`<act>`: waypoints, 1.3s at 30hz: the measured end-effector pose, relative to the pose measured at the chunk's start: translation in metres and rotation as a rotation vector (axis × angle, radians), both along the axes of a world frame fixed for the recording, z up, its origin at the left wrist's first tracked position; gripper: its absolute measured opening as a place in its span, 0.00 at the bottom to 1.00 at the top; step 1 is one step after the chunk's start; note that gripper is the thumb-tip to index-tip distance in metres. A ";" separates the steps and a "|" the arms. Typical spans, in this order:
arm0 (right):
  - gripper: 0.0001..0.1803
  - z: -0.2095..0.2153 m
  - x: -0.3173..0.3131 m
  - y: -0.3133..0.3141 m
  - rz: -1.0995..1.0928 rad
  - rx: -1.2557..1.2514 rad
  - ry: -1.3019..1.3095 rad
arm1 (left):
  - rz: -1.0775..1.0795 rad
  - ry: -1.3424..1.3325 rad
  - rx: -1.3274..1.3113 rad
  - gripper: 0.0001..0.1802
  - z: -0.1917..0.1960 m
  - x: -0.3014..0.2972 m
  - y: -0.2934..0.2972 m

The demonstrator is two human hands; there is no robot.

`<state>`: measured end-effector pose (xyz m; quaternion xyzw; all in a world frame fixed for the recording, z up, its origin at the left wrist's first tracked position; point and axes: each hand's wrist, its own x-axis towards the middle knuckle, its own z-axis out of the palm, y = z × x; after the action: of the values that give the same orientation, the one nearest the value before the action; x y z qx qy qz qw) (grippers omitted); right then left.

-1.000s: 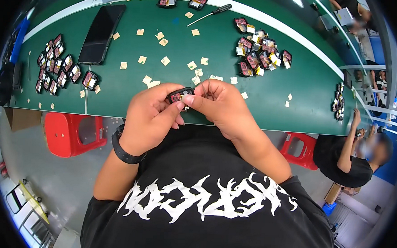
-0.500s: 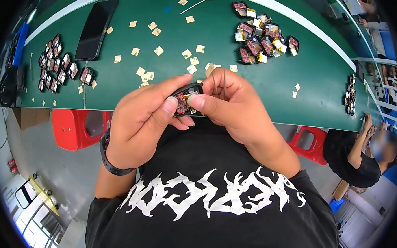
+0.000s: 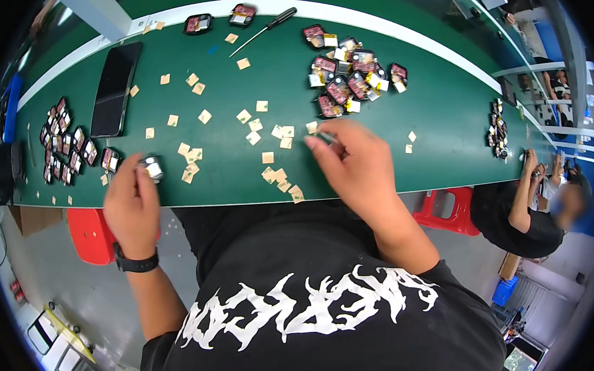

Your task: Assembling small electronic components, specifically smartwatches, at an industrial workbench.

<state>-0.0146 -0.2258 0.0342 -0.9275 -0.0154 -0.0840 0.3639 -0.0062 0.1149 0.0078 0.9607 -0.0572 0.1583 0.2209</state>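
At the front left of the green table, my left hand (image 3: 132,207) has its fingers closed at the edge of a small black device housing (image 3: 153,169) with a white part showing. The housing is blurred and partly behind the fingers. My right hand (image 3: 355,163) is over the table's middle, thumb and forefinger pinched around thin metal tweezers (image 3: 327,139), mostly hidden by the hand. Its fingertips are beside a small square adhesive pad (image 3: 311,127). Several more beige pads (image 3: 267,158) lie scattered between the hands.
Open housings with red circuit boards are grouped at left (image 3: 61,143) and in a heap at back right (image 3: 339,89). A black phone-like slab (image 3: 116,89), a screwdriver (image 3: 270,28) and two housings (image 3: 198,24) lie farther back. A co-worker (image 3: 524,207) sits at right.
My hands have parted. The left carried the housing leftward to the table's front left; the right moved off it toward the pads, tweezers still in hand. The view has shifted.
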 end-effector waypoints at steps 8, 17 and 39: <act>0.16 -0.005 0.017 -0.035 0.125 -0.589 -0.178 | 0.252 -0.149 0.376 0.12 0.004 0.030 0.022; 0.20 -0.006 0.011 -0.032 0.393 -0.502 -0.406 | -0.311 0.755 -1.100 0.23 0.024 0.007 -0.112; 0.13 0.013 -0.026 0.005 0.136 0.031 0.282 | -0.335 0.639 -1.138 0.20 0.002 -0.011 -0.142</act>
<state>-0.0402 -0.2208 0.0472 -0.9213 -0.0256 0.0716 0.3814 -0.0174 -0.0272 0.0093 0.6725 -0.0450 -0.1644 0.7202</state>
